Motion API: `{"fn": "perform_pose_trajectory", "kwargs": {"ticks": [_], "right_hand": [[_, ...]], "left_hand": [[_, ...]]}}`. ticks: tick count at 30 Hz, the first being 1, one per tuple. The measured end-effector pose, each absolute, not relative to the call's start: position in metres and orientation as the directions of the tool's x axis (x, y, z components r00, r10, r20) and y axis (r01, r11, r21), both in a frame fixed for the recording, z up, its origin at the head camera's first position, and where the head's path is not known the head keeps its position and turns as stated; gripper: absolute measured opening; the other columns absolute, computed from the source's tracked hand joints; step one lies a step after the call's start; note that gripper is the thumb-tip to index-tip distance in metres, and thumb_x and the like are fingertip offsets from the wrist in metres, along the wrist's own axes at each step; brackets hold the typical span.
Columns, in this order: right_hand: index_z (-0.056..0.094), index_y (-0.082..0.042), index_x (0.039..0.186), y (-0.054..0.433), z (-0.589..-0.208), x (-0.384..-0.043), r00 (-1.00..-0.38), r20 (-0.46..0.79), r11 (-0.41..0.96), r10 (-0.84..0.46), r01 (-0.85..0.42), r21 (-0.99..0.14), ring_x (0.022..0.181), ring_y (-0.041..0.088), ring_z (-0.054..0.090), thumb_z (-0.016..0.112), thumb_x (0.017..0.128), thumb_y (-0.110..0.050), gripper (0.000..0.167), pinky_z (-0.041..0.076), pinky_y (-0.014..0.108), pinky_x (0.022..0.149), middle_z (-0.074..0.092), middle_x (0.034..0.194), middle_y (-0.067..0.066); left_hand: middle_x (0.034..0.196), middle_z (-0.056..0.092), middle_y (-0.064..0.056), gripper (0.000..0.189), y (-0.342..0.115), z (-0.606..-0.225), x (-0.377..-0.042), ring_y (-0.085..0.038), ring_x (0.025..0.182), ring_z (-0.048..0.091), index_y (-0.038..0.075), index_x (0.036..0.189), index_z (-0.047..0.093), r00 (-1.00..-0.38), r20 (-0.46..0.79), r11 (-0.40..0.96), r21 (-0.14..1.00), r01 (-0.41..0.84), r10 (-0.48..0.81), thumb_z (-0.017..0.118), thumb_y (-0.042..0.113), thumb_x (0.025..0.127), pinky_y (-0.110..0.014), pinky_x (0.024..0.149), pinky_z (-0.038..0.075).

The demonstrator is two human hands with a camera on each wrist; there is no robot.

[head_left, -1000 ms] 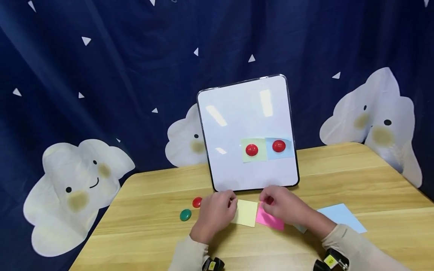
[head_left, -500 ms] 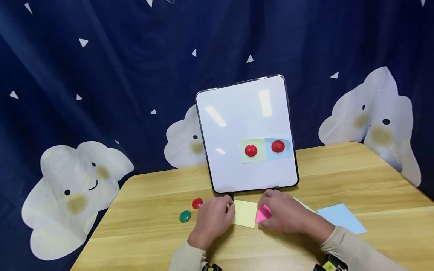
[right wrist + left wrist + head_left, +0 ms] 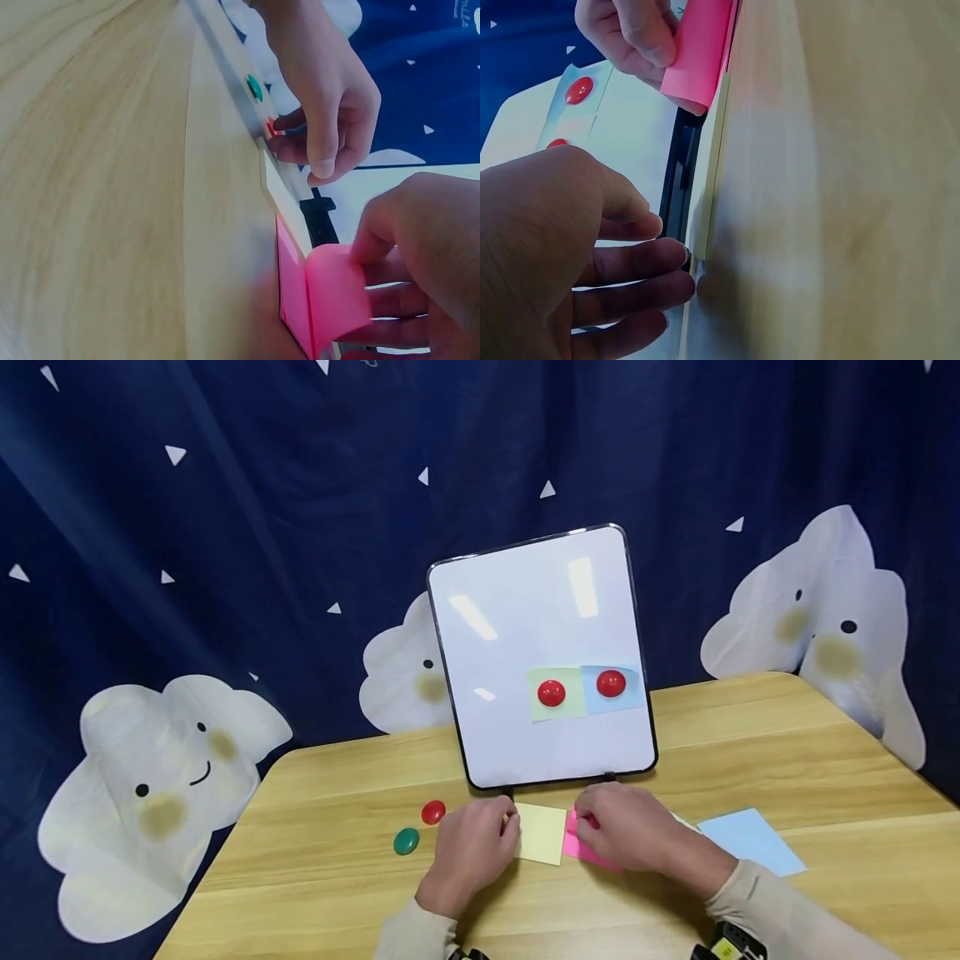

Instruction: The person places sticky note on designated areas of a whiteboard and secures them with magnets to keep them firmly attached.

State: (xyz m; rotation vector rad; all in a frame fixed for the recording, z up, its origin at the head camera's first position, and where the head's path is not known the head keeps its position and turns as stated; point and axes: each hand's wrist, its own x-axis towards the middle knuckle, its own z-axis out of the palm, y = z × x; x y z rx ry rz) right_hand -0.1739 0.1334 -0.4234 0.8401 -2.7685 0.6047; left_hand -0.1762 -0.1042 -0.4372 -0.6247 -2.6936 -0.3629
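Note:
My right hand [image 3: 628, 827] pinches the top sheet [image 3: 337, 292] of a pink sticky note pad [image 3: 588, 853]. The lifted pink sheet bends up in a curl, most plainly in the two wrist views, while the pad lies on the table. Beside it on the left is a pale yellow sticky note pad [image 3: 542, 835]. My left hand [image 3: 474, 852] rests by that pad's left end, its fingers loosely bent and holding nothing in the left wrist view. A red magnet [image 3: 433, 812] and a green magnet [image 3: 406, 841] lie left of it.
Behind the hands a whiteboard [image 3: 525, 627] stands tilted on small black feet. On it, red round magnets hold a green note [image 3: 573, 706] and a blue note [image 3: 630, 700]. A light blue pad [image 3: 752, 841] lies at right; a pale green one [image 3: 684, 821] is mostly hidden.
My right hand has come down onto the pink pad, and its top sheet now curls up between the fingers. The left hand has stayed nearly still beside the yellow pad.

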Motion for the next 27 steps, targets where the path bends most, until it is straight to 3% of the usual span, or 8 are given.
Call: {"fn": "perform_pose_trajectory", "kwargs": {"ticks": [3,11,19,22,27], "right_hand": [[0.055,-0.028,0.064,0.133,-0.422,-0.174,-0.851,0.289,0.771,-0.439,-0.522,-0.366,0.059,0.005,0.040,0.064,0.087,-0.015,0.028,0.037,0.026,0.055,0.041,0.059,-0.016],[0.062,-0.019,0.079,0.134,-0.416,-0.176,-0.948,0.207,0.777,-0.242,-0.317,-0.544,0.051,0.011,0.043,0.060,0.092,-0.016,0.013,0.038,0.028,0.052,0.045,0.057,-0.007],[0.062,-0.017,0.082,0.135,-0.414,-0.178,-0.957,0.242,0.675,-0.161,-0.285,-0.681,0.059,0.014,0.048,0.059,0.092,-0.012,0.012,0.042,0.028,0.057,0.050,0.063,-0.005],[0.066,-0.016,0.084,0.134,-0.416,-0.179,-0.941,0.297,0.635,-0.162,-0.330,-0.698,0.066,0.013,0.050,0.062,0.092,-0.010,0.011,0.044,0.027,0.060,0.053,0.067,-0.007],[0.068,-0.019,0.086,0.130,-0.421,-0.178,-0.904,0.368,0.578,-0.217,-0.423,-0.698,0.072,0.009,0.054,0.064,0.093,-0.009,0.013,0.047,0.024,0.064,0.059,0.074,-0.013]], "left_hand": [[0.060,0.048,0.015,0.012,-0.102,-0.437,-0.174,-0.003,0.051,0.041,0.019,0.080,0.070,-0.834,0.401,0.864,0.168,0.475,0.380,0.067,0.020,0.092,-0.021,0.043,0.031],[0.063,0.051,0.014,0.012,-0.097,-0.436,-0.171,-0.001,0.051,0.042,0.019,0.081,0.071,-0.807,0.431,0.852,0.145,0.503,0.403,0.066,0.020,0.092,-0.019,0.043,0.030],[0.064,0.053,0.014,0.022,-0.091,-0.436,-0.171,-0.003,0.055,0.047,0.022,0.077,0.069,-0.808,0.426,0.851,0.146,0.505,0.407,0.065,0.033,0.096,-0.020,0.046,0.033],[0.060,0.048,0.013,0.042,-0.088,-0.435,-0.169,-0.005,0.053,0.044,0.022,0.068,0.062,-0.832,0.395,0.846,0.204,0.492,0.389,0.053,0.044,0.102,-0.022,0.046,0.033],[0.058,0.046,0.017,0.060,-0.082,-0.433,-0.166,-0.003,0.055,0.045,0.024,0.061,0.059,-0.901,0.294,0.806,0.416,0.421,0.319,0.033,0.055,0.106,-0.024,0.049,0.035]]}}
